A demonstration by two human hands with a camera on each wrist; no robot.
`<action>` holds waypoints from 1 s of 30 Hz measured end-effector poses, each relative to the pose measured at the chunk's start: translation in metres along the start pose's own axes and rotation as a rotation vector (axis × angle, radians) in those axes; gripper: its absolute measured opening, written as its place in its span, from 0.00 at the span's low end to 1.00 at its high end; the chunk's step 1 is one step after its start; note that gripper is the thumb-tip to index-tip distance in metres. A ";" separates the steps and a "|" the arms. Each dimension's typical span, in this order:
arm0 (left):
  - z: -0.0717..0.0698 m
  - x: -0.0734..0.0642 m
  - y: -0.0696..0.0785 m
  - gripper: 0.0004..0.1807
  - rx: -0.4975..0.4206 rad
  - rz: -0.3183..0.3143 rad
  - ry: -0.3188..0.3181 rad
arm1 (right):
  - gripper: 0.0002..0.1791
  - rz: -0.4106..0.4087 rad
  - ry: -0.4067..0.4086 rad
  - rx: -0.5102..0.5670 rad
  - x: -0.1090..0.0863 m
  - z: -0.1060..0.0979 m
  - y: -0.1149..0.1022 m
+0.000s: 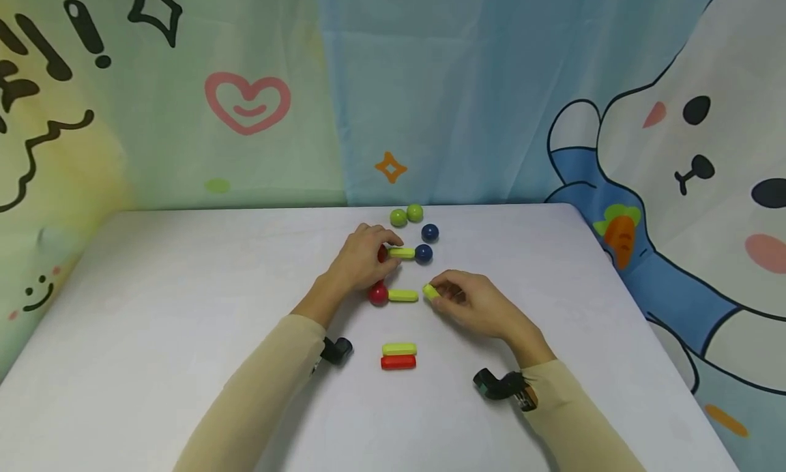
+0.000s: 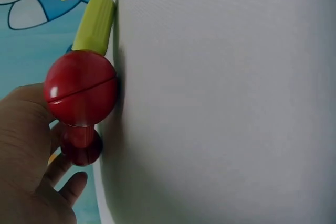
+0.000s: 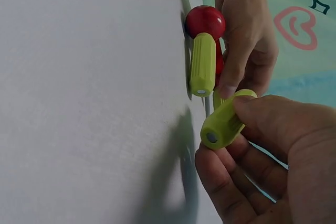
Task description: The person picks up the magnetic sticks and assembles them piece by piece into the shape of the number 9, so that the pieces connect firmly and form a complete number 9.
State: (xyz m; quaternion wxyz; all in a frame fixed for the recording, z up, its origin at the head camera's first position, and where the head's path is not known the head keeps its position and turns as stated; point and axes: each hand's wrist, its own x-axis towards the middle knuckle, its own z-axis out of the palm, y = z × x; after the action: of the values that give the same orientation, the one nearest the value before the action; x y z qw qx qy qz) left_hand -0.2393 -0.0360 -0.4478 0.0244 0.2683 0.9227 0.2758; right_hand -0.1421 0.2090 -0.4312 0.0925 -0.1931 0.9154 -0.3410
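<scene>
In the head view my left hand (image 1: 362, 257) curls its fingers and thumb about the far corner of a joined magnetic ball-and-stick frame. That corner's red ball (image 1: 382, 254) is partly hidden; a yellow-green stick (image 1: 402, 252) runs from it to a blue ball (image 1: 424, 254). A red stick (image 2: 80, 136) links it to the nearer red ball (image 1: 378, 293), which carries another yellow-green stick (image 1: 403, 295). My right hand (image 1: 475, 301) pinches a loose yellow-green magnetic stick (image 3: 226, 121) between thumb and fingers, its metal end showing, just right of that stick's free end.
Two green balls (image 1: 406, 215) and a second blue ball (image 1: 430, 232) lie toward the white table's (image 1: 184, 288) back edge. Closer to me a yellow-green stick (image 1: 399, 348) and a red stick (image 1: 398, 362) lie side by side. A printed curtain (image 1: 430, 104) hangs behind.
</scene>
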 end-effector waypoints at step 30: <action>0.003 0.002 -0.015 0.12 -0.125 -0.125 -0.067 | 0.16 0.197 0.143 0.144 0.036 0.013 0.008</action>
State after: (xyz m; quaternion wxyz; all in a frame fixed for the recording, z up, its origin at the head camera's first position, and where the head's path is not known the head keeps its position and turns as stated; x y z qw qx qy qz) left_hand -0.2478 -0.0441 -0.4582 0.0890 0.2174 0.9173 0.3215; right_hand -0.1734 0.1922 -0.4477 0.0737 -0.0702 0.9073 -0.4079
